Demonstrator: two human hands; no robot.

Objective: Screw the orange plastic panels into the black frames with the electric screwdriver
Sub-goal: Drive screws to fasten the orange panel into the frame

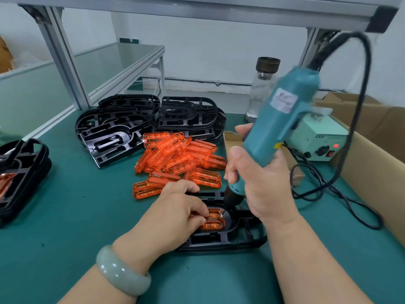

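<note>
Right hand (260, 183): fingers and thumb wrapped round the lower barrel of the electric screwdriver (282, 119).
Left hand (175, 213): knuckles up, fingers curled, fingertips bearing down on the orange panel (215, 220); a pale green bangle (120, 273) sits on the wrist.
Electric screwdriver: teal body leaning to the right, bit tip down at the panel's right end.
Orange panel: seated in the recess of the black frame (230, 240), partly covered by the left hand.
Black frame: flat on the green tabletop (87, 216), directly under both hands.
Loose panels (179, 156): an orange heap just behind the frame.
Frame stacks (135, 123): black, behind the heap; another stack (22, 172) at the far left edge.
Cable (359, 128): black, looping from the screwdriver's top down onto the tabletop.
Power box (320, 139): pale, red lamp lit, right of the screwdriver.
Bottle (262, 88): clear, dark cap, upright at the back.
Cardboard box (372, 154): along the right edge.
</note>
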